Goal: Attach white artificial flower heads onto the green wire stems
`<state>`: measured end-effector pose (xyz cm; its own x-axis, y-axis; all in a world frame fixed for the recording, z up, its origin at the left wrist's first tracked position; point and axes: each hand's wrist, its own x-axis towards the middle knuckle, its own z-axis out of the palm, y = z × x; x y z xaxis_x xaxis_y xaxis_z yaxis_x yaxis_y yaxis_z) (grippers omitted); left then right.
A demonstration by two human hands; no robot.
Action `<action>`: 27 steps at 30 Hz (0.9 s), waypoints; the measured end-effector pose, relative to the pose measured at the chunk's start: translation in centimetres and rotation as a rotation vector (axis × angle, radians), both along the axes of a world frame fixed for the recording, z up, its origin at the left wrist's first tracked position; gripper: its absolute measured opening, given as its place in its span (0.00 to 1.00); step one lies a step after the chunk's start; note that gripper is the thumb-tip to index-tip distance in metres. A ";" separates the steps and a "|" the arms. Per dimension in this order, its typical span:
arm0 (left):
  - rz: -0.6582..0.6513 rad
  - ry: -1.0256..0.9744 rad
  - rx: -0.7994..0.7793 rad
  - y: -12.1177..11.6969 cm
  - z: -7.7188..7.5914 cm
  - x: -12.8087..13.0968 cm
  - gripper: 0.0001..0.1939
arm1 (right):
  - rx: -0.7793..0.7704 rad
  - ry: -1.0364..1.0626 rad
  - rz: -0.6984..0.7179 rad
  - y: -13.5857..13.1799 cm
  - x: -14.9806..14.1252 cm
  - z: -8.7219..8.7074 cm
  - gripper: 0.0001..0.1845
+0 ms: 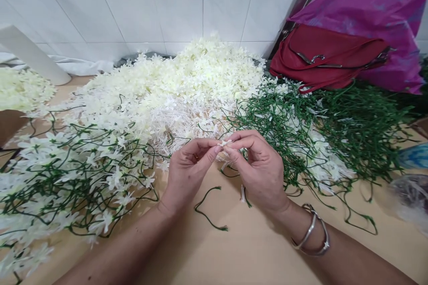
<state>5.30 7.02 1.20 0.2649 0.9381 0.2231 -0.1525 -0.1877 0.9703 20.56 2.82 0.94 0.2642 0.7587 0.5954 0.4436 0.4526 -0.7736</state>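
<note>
Thumb and fingers of my left hand (pixel 190 169) and my right hand (pixel 261 169) meet at the middle of the table, pinching a small white artificial flower (pixel 224 143) between them. From beneath my right hand a white stamen piece (pixel 242 193) with a bit of green stem sticks out; whether the hand holds it I cannot tell. A single loose green stem (pixel 209 213) lies on the table between my forearms. Just beyond my fingertips spreads a heap of white stamen pieces (pixel 177 120).
Cream flower heads (pixel 207 67) are piled against the tiled wall. Flowers on stems (pixel 83 178) lie at left, green stems (pixel 357 129) at right. A red handbag (pixel 327 55), a purple bag (pixel 368 0) and a white roll (pixel 33 55) stand behind. A plastic bag (pixel 411 196) sits far right.
</note>
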 end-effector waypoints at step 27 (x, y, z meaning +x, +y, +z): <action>-0.071 -0.070 -0.053 0.5 0.1 0.2 0.01 | -0.005 0.020 0.045 0.3 0.4 -0.4 0.08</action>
<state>5.45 7.50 1.29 0.3170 0.9284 0.1940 -0.2311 -0.1228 0.9652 20.92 3.13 0.59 0.2417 0.7729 0.5868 0.4070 0.4682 -0.7843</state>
